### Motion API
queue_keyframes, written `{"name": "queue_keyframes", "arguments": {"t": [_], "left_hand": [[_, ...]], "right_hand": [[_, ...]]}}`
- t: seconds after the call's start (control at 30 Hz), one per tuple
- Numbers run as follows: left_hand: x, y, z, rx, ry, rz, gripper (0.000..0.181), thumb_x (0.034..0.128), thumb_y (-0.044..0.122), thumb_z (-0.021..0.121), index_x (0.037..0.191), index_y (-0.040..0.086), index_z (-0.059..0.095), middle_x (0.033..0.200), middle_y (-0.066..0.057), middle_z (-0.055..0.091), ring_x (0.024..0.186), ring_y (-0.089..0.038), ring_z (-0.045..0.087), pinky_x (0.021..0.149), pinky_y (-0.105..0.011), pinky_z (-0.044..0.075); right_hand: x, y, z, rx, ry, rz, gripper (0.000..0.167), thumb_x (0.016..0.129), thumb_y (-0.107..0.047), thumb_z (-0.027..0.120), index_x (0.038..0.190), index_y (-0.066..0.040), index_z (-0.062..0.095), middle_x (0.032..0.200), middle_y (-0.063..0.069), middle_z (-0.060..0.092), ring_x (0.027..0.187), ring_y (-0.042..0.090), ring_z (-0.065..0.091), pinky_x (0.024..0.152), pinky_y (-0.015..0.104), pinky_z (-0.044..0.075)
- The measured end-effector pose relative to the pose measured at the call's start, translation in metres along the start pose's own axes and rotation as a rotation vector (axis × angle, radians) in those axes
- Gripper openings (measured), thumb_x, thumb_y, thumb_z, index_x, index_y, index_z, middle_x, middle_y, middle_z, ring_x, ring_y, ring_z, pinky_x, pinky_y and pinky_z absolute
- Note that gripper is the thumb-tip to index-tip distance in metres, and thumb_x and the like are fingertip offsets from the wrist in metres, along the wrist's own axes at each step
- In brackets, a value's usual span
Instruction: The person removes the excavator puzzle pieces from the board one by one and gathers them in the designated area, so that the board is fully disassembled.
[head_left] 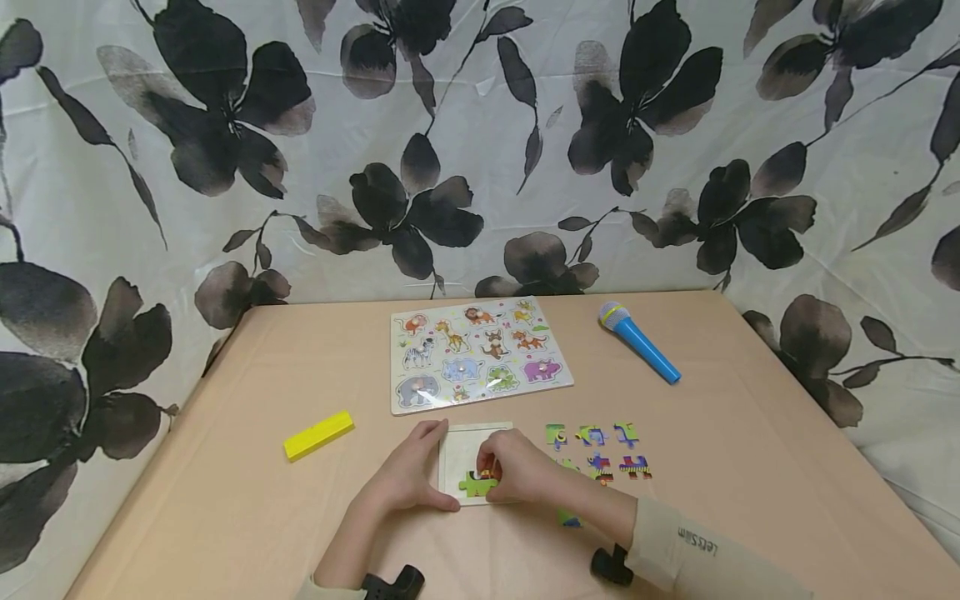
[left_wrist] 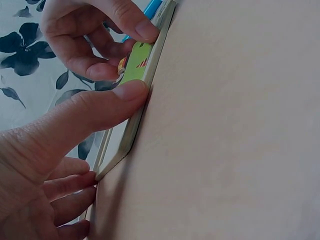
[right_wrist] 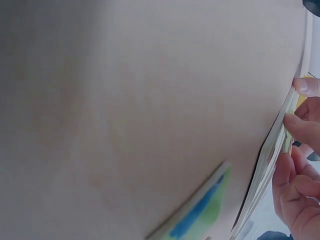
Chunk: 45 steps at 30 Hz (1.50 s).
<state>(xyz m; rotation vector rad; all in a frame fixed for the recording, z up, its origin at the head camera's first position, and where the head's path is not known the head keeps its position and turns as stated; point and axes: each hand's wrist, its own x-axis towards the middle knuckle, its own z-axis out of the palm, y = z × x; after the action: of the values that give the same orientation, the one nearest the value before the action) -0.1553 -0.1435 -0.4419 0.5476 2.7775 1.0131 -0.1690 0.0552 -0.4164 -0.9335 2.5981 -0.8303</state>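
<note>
A small white puzzle tray [head_left: 453,446] lies flat near the front of the table. My left hand [head_left: 407,473] holds its left side, the thumb over the near edge and the other fingers along the side, as the left wrist view shows. Over the tray's right half, my right hand [head_left: 522,468] pinches a puzzle piece at the near edge, its fingers hiding part of it. Bright green puzzle pieces [head_left: 471,485] show in the tray's near part; I cannot tell where one ends and another begins. In the left wrist view, the green surface [left_wrist: 136,64] carries a small red-striped mark.
Several loose colourful puzzle pieces [head_left: 590,435] lie in rows right of the tray, some partly behind the right forearm. Behind is an animal picture board [head_left: 480,354]. A blue toy microphone [head_left: 640,342] lies at back right, a yellow block [head_left: 318,436] at left.
</note>
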Motion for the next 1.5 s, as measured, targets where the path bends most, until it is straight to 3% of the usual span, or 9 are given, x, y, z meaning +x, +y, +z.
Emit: {"name": "queue_keyframes", "arguments": {"t": [0.3, 0.8, 1.1, 1.5], "left_hand": [[0.0, 0.001, 0.001, -0.01, -0.01, -0.004, 0.11, 0.05, 0.033, 0.089, 0.136, -0.008, 0.035, 0.135, -0.02, 0.036, 0.121, -0.035, 0.04, 0.101, -0.046, 0.035], [-0.001, 0.003, 0.0, -0.002, -0.005, -0.011, 0.11, 0.0489, 0.031, 0.09, 0.135, -0.008, 0.034, 0.134, -0.019, 0.037, 0.12, -0.035, 0.041, 0.1, -0.046, 0.036], [-0.001, 0.003, 0.0, -0.001, -0.007, -0.022, 0.11, 0.0491, 0.03, 0.09, 0.136, -0.008, 0.034, 0.135, -0.02, 0.036, 0.121, -0.036, 0.04, 0.101, -0.046, 0.036], [-0.001, 0.002, 0.001, 0.004, -0.002, -0.023, 0.11, 0.0488, 0.03, 0.09, 0.136, -0.008, 0.034, 0.135, -0.019, 0.036, 0.121, -0.036, 0.04, 0.101, -0.046, 0.036]], "right_hand": [[-0.001, 0.004, -0.001, 0.002, -0.019, -0.021, 0.022, 0.059, -0.004, 0.078, 0.075, -0.007, 0.063, 0.063, -0.004, 0.053, 0.057, 0.002, 0.044, 0.052, 0.015, 0.043], [-0.023, 0.013, -0.016, 0.15, 0.047, 0.055, 0.026, 0.06, -0.003, 0.079, 0.083, -0.006, 0.067, 0.075, -0.003, 0.054, 0.062, 0.01, 0.049, 0.051, 0.019, 0.045], [-0.043, 0.025, -0.024, 0.113, 0.108, 0.05, 0.024, 0.061, -0.004, 0.078, 0.083, -0.008, 0.067, 0.078, -0.005, 0.056, 0.069, 0.013, 0.052, 0.057, 0.02, 0.048], [-0.071, 0.04, -0.042, 0.103, 0.122, 0.052, 0.023, 0.064, -0.004, 0.077, 0.084, -0.009, 0.066, 0.081, -0.005, 0.058, 0.07, 0.011, 0.054, 0.058, 0.021, 0.048]]}}
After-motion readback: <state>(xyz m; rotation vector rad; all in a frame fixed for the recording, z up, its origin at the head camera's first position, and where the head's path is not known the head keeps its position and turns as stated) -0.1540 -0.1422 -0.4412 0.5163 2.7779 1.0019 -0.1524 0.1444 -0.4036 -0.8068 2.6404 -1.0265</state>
